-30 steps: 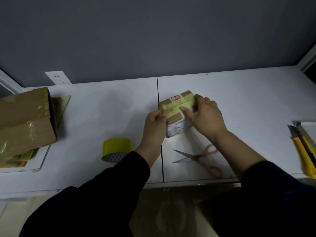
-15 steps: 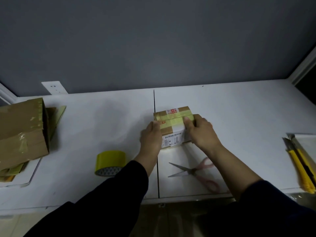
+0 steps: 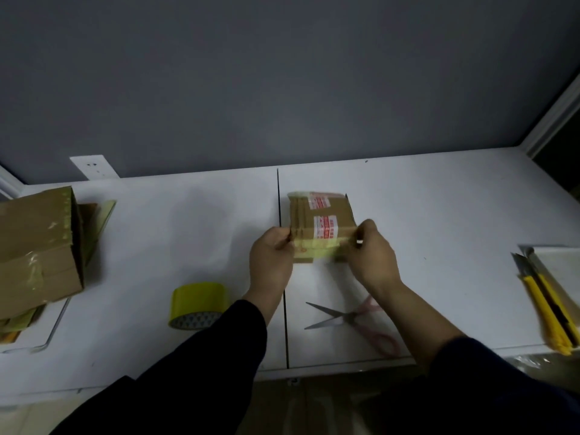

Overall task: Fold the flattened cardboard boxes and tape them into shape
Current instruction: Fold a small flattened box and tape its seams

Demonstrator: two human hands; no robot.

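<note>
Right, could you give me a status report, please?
Left hand, right hand gripping small box. Yellow tape strip on its near face. Scissors nearby, apart.

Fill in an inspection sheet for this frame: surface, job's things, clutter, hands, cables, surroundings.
Surface: white table, seam down the middle.
Job's things: small box with yellow tape strip along its near edge; tape roll and scissors nearer the person; larger taped box at far left.
Clutter: yellow utility knives at right edge.
Hands: left hand and right hand each grip a near corner of the small box.
Cables: nothing seen.
Surroundings: grey wall, wall socket.
</note>
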